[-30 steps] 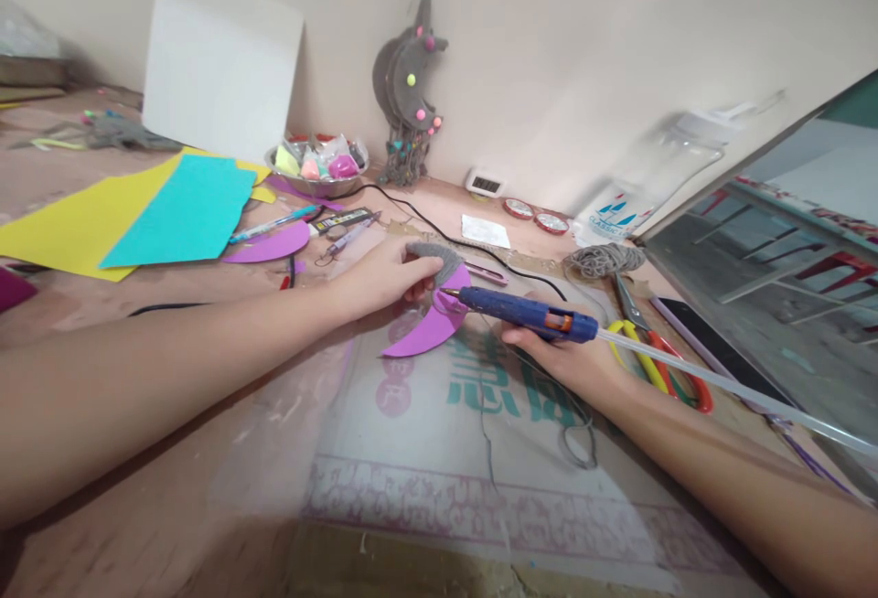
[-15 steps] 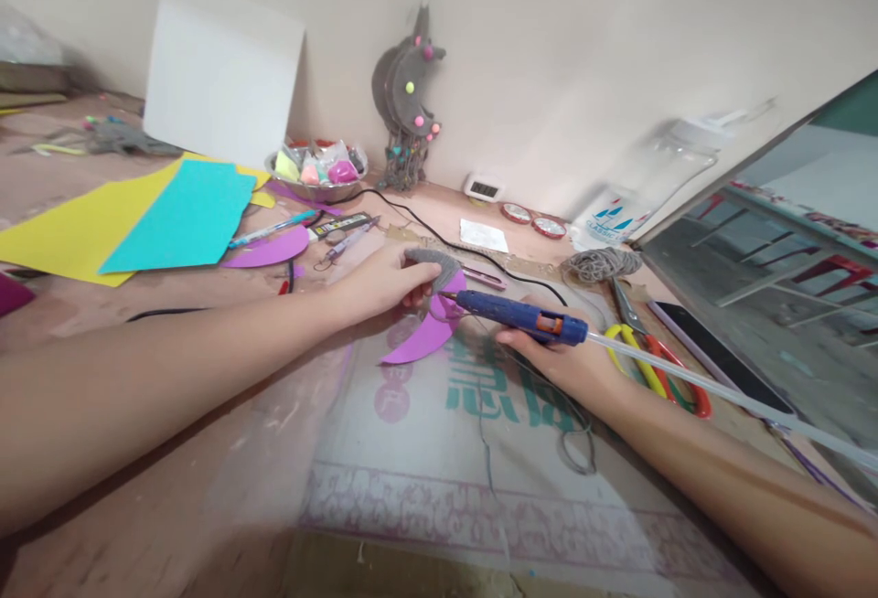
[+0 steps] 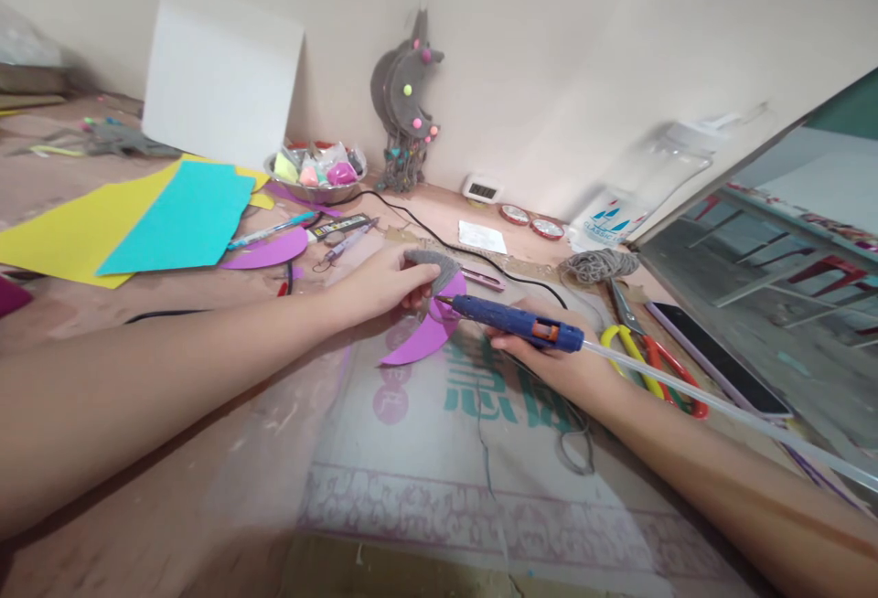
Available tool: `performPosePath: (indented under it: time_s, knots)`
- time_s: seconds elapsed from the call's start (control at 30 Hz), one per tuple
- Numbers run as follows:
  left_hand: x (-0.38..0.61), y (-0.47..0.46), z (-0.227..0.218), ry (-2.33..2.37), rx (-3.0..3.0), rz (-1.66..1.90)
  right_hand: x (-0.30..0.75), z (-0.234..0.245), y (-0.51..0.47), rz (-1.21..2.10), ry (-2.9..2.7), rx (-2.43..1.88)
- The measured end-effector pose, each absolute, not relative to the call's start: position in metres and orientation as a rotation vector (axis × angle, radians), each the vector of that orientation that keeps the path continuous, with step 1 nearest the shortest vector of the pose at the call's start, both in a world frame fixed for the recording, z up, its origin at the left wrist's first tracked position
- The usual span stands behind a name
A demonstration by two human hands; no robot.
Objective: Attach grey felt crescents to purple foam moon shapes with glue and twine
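My left hand (image 3: 390, 282) pinches a purple crescent cutout (image 3: 425, 337) by its upper part, where grey yarn (image 3: 439, 264) is wrapped round it. In my right hand (image 3: 549, 356) is a blue glue gun (image 3: 518, 321), with a long clear glue stick (image 3: 672, 374) running out of its back. The gun's tip lies at the crescent, by the edge of the wrapped part; whether it touches cannot be made out. Loose grey yarn trails down over the printed plastic sheet (image 3: 412, 443) under my hands.
Scissors (image 3: 651, 360), a yarn bundle (image 3: 596, 264) and a phone (image 3: 720, 356) lie at the right. Yellow (image 3: 61, 223) and turquoise sheets (image 3: 182, 218) lie left. Behind are a bowl (image 3: 315, 188), a black cable (image 3: 425, 225) and a decorated grey crescent (image 3: 408, 90) against the wall.
The glue gun's tip has shifted slightly down and left along the crescent. My left hand keeps its hold with hardly any movement.
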State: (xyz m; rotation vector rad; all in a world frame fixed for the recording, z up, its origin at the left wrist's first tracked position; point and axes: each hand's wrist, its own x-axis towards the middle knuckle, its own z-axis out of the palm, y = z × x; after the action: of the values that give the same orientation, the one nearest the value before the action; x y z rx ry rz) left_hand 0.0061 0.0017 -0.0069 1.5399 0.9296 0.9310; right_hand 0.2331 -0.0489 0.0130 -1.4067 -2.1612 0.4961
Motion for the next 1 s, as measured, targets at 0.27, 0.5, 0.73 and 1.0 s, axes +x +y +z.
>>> performPosePath:
  time_s: [0.27, 0.5, 0.73, 1.0]
  knots:
    - [0.007, 0.0, -0.006, 0.928, 1.509, 0.944, 0.236, 0.011, -0.047, 0.441, -2.154, -1.454]
    - [0.007, -0.001, -0.004, 0.928, 1.478, 0.933, 0.238, 0.008, -0.045, 0.462, -2.135, -1.47]
    - [0.007, 0.0, -0.006, 0.91, 1.469, 0.936, 0.241, 0.006, -0.044, 0.414, -2.154, -1.495]
    - [0.006, 0.0, -0.007, 0.895, 1.48, 0.932, 0.243, 0.004, -0.044, 0.435, -2.121, -1.479]
